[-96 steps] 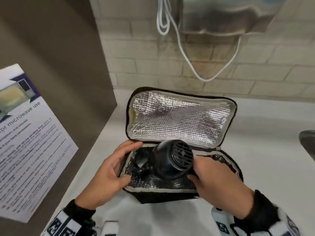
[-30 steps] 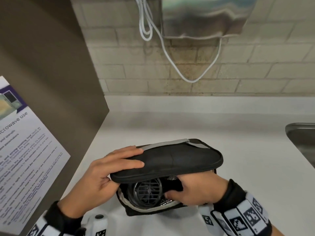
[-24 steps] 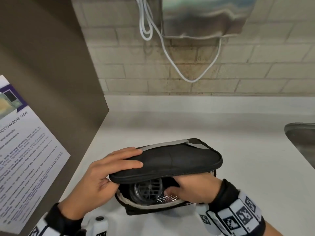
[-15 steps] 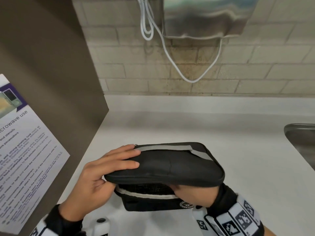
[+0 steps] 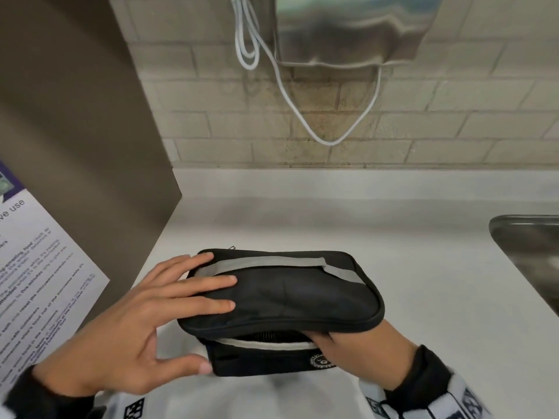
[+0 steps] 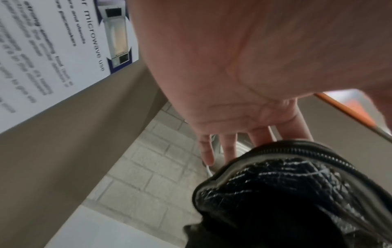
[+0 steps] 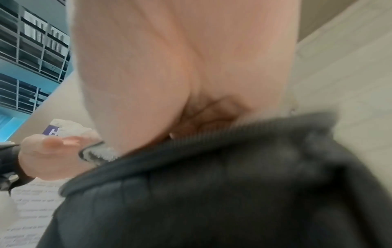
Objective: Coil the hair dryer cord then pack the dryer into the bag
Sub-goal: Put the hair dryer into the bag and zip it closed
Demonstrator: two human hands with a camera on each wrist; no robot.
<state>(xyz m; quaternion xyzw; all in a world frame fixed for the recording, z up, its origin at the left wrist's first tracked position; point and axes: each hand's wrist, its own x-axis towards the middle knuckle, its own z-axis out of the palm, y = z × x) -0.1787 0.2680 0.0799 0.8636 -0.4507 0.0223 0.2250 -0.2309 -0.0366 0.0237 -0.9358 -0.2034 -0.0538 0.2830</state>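
- Head view: the black bag sat on the near part of the white counter, its lid lowered almost flat with a narrow gap along the near edge.
- The left hand lay on the lid's left end, fingers straight and spread across the top, thumb down by the bag's near-left corner; it pressed rather than clasped.
- The right hand reached in under the lid at the bag's near-right corner, its fingers hidden inside, so I could not tell how they were set or what they held.
- Only a strip of dark grille showed in the gap; the hair dryer was otherwise hidden inside the bag.
- A grey handle strap ran along the lid's far side. A steel sink sat at the far right, and a white cable hung on the brick wall. A printed notice hung on the left panel.
- Left wrist view: the palm stretched open above the lid, fingertips over its zipped edge, foil lining showing beneath.
- Right wrist view: blurred; the right hand went down behind the bag's dark edge, with the left hand's thumb at the left.
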